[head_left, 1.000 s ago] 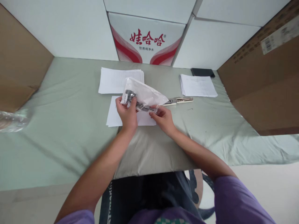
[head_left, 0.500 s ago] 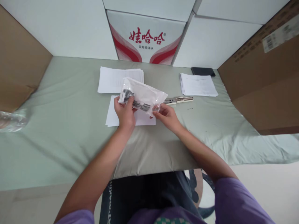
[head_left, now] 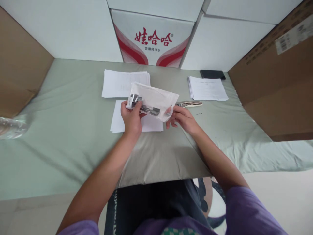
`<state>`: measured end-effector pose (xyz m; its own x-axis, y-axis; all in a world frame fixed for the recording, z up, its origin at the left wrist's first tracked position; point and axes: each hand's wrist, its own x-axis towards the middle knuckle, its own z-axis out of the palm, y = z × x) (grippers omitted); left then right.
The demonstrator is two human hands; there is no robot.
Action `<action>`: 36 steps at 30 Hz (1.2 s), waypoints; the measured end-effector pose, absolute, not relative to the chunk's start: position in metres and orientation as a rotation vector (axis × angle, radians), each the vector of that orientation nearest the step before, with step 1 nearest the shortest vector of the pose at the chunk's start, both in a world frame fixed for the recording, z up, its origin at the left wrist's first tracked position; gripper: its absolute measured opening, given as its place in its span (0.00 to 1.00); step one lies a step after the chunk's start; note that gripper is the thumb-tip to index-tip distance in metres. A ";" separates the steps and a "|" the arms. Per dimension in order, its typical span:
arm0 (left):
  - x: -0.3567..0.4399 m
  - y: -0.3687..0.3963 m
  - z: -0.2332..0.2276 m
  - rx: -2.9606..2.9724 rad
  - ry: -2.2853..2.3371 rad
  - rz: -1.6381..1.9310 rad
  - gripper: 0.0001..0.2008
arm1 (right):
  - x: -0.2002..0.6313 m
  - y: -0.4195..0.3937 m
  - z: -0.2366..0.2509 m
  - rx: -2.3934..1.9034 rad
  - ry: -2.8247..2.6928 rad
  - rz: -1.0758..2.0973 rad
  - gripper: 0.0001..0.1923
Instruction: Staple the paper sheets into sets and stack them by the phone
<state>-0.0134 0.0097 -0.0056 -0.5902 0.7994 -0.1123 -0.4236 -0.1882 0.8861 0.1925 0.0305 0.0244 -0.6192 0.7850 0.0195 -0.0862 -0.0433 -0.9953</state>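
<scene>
My left hand (head_left: 132, 118) grips the left end of a clear and white plastic bag (head_left: 156, 98), thumb on top. Inside the bag lie several small dark pieces (head_left: 154, 111) with shiny faces; their kind is too small to tell. At the bag's right end, my right hand (head_left: 183, 118) has its fingers apart and partly curled, some of them behind the bag's edge. Beneath the bag is a stack of white paper (head_left: 151, 125), and behind it another paper stack (head_left: 117, 83). A long metallic tool (head_left: 190, 104), perhaps a stapler, lies just beyond my right hand, partly covered.
A third paper stack (head_left: 207, 88) lies at the right, with a dark flat object (head_left: 212, 74) behind it. Cardboard boxes stand at the left (head_left: 22, 65) and right (head_left: 281, 85). White cartons (head_left: 154, 55) line the back. A clear plastic bottle (head_left: 12, 128) lies at the left.
My right hand has loosened its pinch on the bag's right corner and shifted slightly right, fingers spreading. The bag has moved a little to the right, still in my left hand.
</scene>
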 end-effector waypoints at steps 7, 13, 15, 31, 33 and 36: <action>-0.014 0.009 -0.005 0.496 1.234 1.874 0.27 | 0.193 0.032 0.014 -0.719 -1.720 1.656 0.11; -0.016 0.011 -0.007 0.484 1.218 1.878 0.27 | 0.191 0.031 0.014 -0.671 -1.676 1.664 0.10; -0.015 0.011 -0.007 0.478 1.216 1.869 0.27 | 0.192 0.031 0.016 -0.678 -1.601 1.730 0.11; -0.015 0.010 -0.003 0.475 1.209 1.834 0.26 | 0.193 0.032 0.016 -0.726 -1.353 1.916 0.14; -0.014 0.010 -0.003 0.472 1.198 1.829 0.26 | 0.194 0.033 0.011 -0.698 -1.323 1.952 0.12; -0.014 0.010 -0.004 0.461 1.195 1.824 0.26 | 0.196 0.036 0.009 -0.722 -1.304 1.970 0.11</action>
<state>-0.0140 0.0103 -0.0039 -0.5429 0.8261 -0.1509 -0.4684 -0.1487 0.8709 0.1958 0.0357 0.0095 -0.6308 0.7710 -0.0876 -0.2207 -0.2865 -0.9323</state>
